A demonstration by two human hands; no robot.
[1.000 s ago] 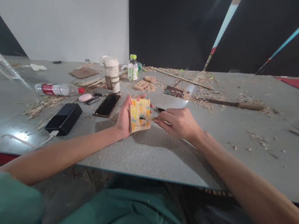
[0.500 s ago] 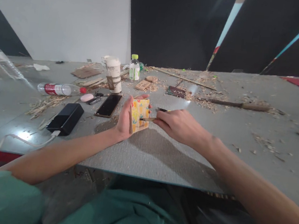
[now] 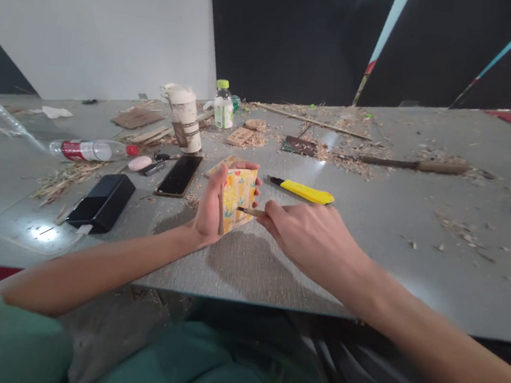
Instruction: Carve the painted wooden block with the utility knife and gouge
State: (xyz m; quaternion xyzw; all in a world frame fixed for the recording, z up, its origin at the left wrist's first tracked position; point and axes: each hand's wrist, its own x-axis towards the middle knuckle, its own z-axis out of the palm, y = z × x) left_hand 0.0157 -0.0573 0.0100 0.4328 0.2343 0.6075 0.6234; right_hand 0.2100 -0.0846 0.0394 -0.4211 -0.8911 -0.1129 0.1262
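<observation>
My left hand (image 3: 211, 206) is wrapped around a small wooden board (image 3: 239, 197), tilted up toward me. Its face carries a yellow, orange and green pattern like pineapples, with small red touches. My right hand (image 3: 305, 231) pinches a thin paintbrush (image 3: 252, 212) by its pale handle. The brush's dark tip meets the lower middle of the patterned face. Just beyond the right hand lies a yellow utility knife (image 3: 306, 192) on the table. Behind the left hand, a pale flat piece of wood (image 3: 219, 166) is partly hidden.
Left of the hands lie a phone (image 3: 178, 175), a black power bank (image 3: 101, 203) with a white cable, and a red-capped bottle (image 3: 94, 150). A paper cup (image 3: 184, 122) and a green-capped bottle (image 3: 223, 107) stand behind. Wood shavings (image 3: 360, 166) surround a long-handled tool (image 3: 438, 167).
The view has shifted slightly. My right hand has moved down and right a little, uncovering the yellow utility knife. The brush tip stays on the board's face.
</observation>
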